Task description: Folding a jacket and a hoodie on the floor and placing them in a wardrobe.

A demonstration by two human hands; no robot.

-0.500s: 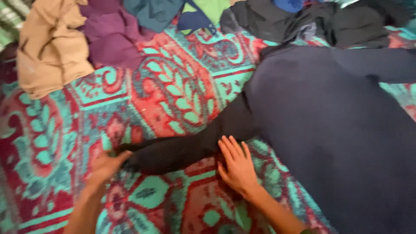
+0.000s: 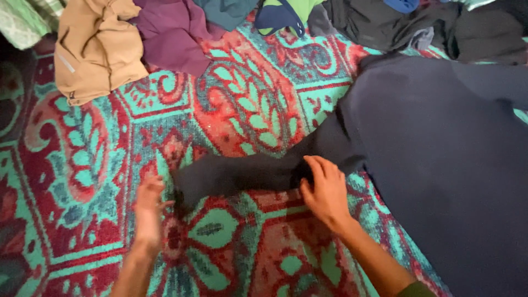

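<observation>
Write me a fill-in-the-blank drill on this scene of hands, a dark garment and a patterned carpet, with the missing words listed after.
1. The right hand rests on the sleeve of the ____ blue garment.
2. The left hand is at the ____ end of that sleeve.
3. The garment lies spread on a red and ____ patterned carpet.
4. At the top left lies a crumpled ____ garment, beside a purple one.

Missing words: dark; cuff; turquoise; tan

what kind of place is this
Probably a room at home, with laundry being sorted on the floor: a patterned red and teal carpet, a pile of loose clothes, and a dark garment spread flat.
</observation>
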